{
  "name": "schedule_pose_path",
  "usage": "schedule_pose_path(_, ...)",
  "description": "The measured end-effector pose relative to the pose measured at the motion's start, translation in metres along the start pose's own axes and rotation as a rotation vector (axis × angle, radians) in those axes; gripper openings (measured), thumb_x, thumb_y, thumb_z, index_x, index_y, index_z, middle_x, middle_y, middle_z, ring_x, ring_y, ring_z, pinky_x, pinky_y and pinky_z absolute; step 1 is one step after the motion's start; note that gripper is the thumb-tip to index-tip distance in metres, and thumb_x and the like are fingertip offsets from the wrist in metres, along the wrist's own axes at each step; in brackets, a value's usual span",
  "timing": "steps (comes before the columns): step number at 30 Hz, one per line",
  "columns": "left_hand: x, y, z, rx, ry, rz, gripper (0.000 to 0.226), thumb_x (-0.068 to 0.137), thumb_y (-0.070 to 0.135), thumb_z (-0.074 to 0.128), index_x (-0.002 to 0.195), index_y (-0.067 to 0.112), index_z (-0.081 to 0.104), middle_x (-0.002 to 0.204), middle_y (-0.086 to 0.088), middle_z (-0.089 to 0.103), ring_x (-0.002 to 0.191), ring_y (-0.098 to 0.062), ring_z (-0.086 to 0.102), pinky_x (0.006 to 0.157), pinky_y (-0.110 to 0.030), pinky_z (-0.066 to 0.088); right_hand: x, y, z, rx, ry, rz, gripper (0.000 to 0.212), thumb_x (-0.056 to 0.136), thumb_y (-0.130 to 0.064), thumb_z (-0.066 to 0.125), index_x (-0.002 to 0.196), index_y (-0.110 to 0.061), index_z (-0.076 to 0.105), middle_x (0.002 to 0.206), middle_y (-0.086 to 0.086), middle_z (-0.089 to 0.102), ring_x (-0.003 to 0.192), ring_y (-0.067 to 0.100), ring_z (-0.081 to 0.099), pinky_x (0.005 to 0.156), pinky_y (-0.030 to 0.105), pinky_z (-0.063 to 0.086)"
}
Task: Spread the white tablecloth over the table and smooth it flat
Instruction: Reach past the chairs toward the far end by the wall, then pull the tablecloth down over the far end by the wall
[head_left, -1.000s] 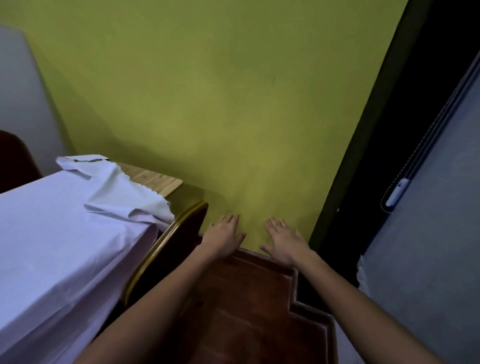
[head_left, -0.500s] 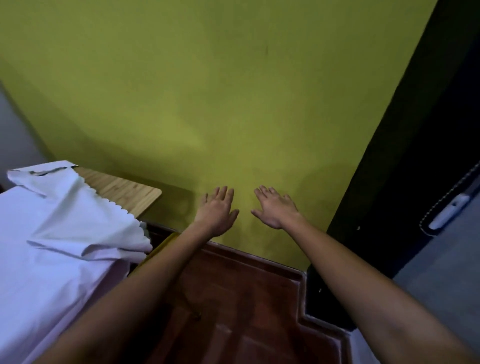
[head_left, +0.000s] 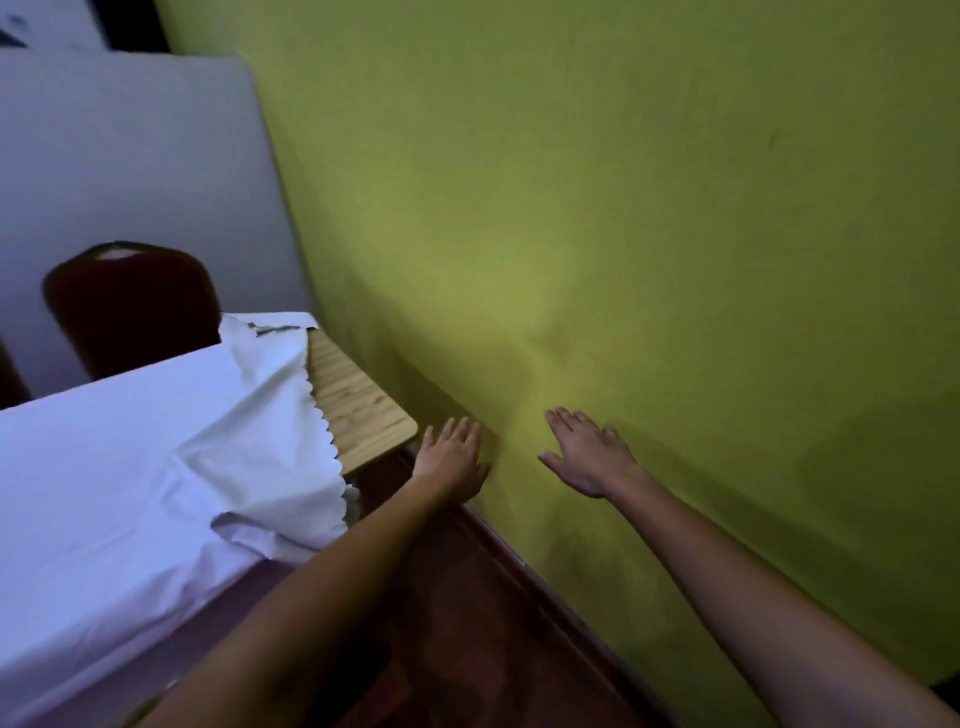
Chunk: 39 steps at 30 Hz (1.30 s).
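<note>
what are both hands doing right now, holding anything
Left hand: open, fingers spread, holding nothing, clear of the tablecloth.
Right hand: open, flat, holding nothing.

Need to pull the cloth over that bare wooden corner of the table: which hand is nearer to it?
Left. The left hand hovers just beyond the bare wooden corner, fingers spread, not touching. The right hand is farther off, out toward the yellow-green wall.

The tablecloth (head_left: 130, 467) lies on the table (head_left: 358, 410) at nine o'clock, a chair (head_left: 130, 306) behind it, both hands (head_left: 452, 460) (head_left: 589, 457) outstretched beside the wall (head_left: 675, 260) at three o'clock.
</note>
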<state>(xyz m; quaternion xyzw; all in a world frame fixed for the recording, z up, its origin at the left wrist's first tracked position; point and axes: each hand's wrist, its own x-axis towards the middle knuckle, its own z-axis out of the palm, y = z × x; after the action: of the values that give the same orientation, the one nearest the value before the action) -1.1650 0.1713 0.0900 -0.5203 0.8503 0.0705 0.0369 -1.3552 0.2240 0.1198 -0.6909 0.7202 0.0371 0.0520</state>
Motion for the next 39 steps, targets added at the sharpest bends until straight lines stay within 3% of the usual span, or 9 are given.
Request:
schedule_pose_path(5,0.003,-0.046,0.024,-0.107,-0.072,-0.273,0.068,0.098,0.043,0.037,0.153,0.012,0.012,0.162,-0.007,0.013,0.150,-0.026,0.010,0.119,-0.049,0.008,0.057,-0.012,0.013,0.008,-0.052,-0.187,0.068,0.098,-0.046,0.039,0.153,-0.015,0.014,0.161,0.004,0.020,0.147,0.022,0.022,0.112,0.046,0.030)
schedule_pose_path(10,0.002,-0.119,0.036,-0.145,-0.123,-0.556,0.046,0.095,0.040,0.040,0.133,0.013,0.041,0.142,-0.009,0.045,0.134,-0.027,0.036,0.107,-0.048,0.028,0.111,-0.050,0.029,-0.020,-0.147,-0.361,0.069,0.098,-0.045,0.039,0.154,-0.016,0.009,0.162,0.002,0.017,0.148,0.021,0.017,0.114,0.047,0.027)
schedule_pose_path(17,0.020,-0.193,0.068,-0.152,-0.165,-0.767,0.055,0.098,0.048,0.032,0.142,0.015,0.033,0.148,-0.009,0.038,0.136,-0.028,0.036,0.107,-0.045,0.031,0.203,-0.107,0.045,-0.030,-0.195,-0.547,0.067,0.098,-0.044,0.041,0.154,-0.018,0.013,0.161,0.002,0.017,0.148,0.021,0.018,0.116,0.046,0.028)
schedule_pose_path(22,0.064,-0.204,0.076,-0.185,-0.081,-0.975,0.071,0.084,0.070,0.046,0.124,0.012,0.050,0.124,-0.008,0.052,0.111,-0.027,0.056,0.082,-0.032,0.045,0.266,-0.122,0.048,-0.081,-0.295,-0.628,0.067,0.096,-0.041,0.044,0.153,-0.018,0.018,0.160,0.001,0.021,0.147,0.019,0.022,0.115,0.046,0.029)
schedule_pose_path(29,0.086,-0.249,0.061,-0.129,-0.191,-0.970,0.030,0.092,0.035,0.048,0.108,0.017,0.065,0.106,-0.002,0.068,0.101,-0.021,0.064,0.067,-0.024,0.041,0.342,-0.137,0.040,-0.031,-0.341,-0.558,0.057,0.094,-0.034,0.047,0.147,-0.018,0.034,0.152,0.005,0.039,0.138,0.024,0.040,0.111,0.043,0.037)
schedule_pose_path(32,0.084,-0.269,0.060,-0.232,-0.275,-0.971,0.031,0.087,0.037,0.052,0.108,0.019,0.066,0.108,-0.001,0.067,0.101,-0.020,0.063,0.073,-0.026,0.046,0.370,-0.166,0.039,0.029,-0.314,-0.560,0.050,0.093,-0.032,0.048,0.140,-0.017,0.044,0.142,0.007,0.051,0.129,0.026,0.049,0.102,0.040,0.045)
schedule_pose_path(35,0.088,-0.272,0.060,-0.360,-0.305,-0.914,0.040,0.087,0.045,0.053,0.113,0.017,0.065,0.115,-0.005,0.064,0.106,-0.023,0.059,0.086,-0.034,0.049,0.384,-0.200,0.039,0.274,-0.318,-0.543,0.045,0.093,-0.030,0.052,0.135,-0.016,0.051,0.137,0.007,0.056,0.124,0.026,0.053,0.100,0.038,0.046)
schedule_pose_path(37,0.098,-0.260,0.058,-0.313,-0.230,-0.821,0.038,0.091,0.038,0.047,0.117,0.014,0.062,0.128,-0.009,0.055,0.118,-0.029,0.052,0.093,-0.038,0.043,0.400,-0.225,0.044,0.488,-0.401,-0.471,0.046,0.093,-0.034,0.053,0.135,-0.015,0.051,0.127,0.006,0.061,0.116,0.025,0.058,0.092,0.032,0.047)
schedule_pose_path(39,0.113,-0.241,0.051,-0.404,-0.085,-0.713,0.046,0.086,0.042,0.044,0.115,0.012,0.065,0.138,-0.006,0.051,0.127,-0.027,0.047,0.100,-0.034,0.040,0.416,-0.246,0.047,0.680,-0.482,-0.348,0.055,0.091,-0.045,0.053,0.135,-0.014,0.048,0.100,-0.001,0.061,0.091,0.021,0.061,0.073,0.028,0.045)
